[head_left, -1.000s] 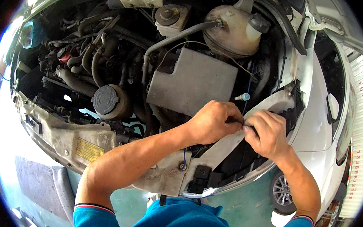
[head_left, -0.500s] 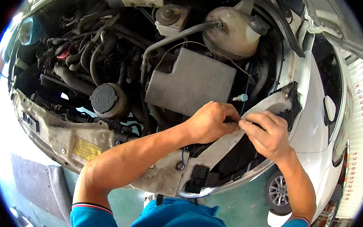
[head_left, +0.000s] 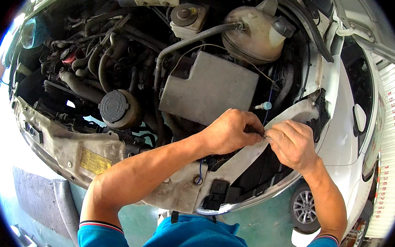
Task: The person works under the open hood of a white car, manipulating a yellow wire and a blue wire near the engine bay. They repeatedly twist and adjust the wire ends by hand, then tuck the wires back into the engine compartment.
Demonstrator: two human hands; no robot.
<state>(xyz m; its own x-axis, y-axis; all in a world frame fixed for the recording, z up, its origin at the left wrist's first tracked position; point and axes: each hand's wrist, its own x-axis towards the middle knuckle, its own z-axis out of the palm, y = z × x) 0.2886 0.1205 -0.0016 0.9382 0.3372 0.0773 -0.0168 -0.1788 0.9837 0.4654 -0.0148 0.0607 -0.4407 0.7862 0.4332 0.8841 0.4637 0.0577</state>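
My left hand (head_left: 235, 132) and my right hand (head_left: 292, 144) meet fingertip to fingertip above the pale metal brace (head_left: 240, 163) at the front corner of an engine bay. Both are closed in a pinch. Something tiny and thin shows between the fingertips, too small to name. Just beyond them, a thin blue wire (head_left: 266, 115) runs down toward my fingers beside a small light-blue capped piece (head_left: 266, 105). Another bit of blue wire (head_left: 200, 168) loops at a bolt on the front panel, nearer to me. My fingers hide where these wires lead.
A grey flat cover (head_left: 209, 89) lies left of the hands, with a coolant tank (head_left: 250, 39) behind it. A round black cap (head_left: 114, 106) and hoses (head_left: 82, 86) fill the left. The front crossmember (head_left: 65, 148) borders the bay. A white car (head_left: 337, 181) stands at right.
My right hand's fingers have curled in and turned slightly at the pinch. The left hand stays nearly in place, and the view has shifted a little.
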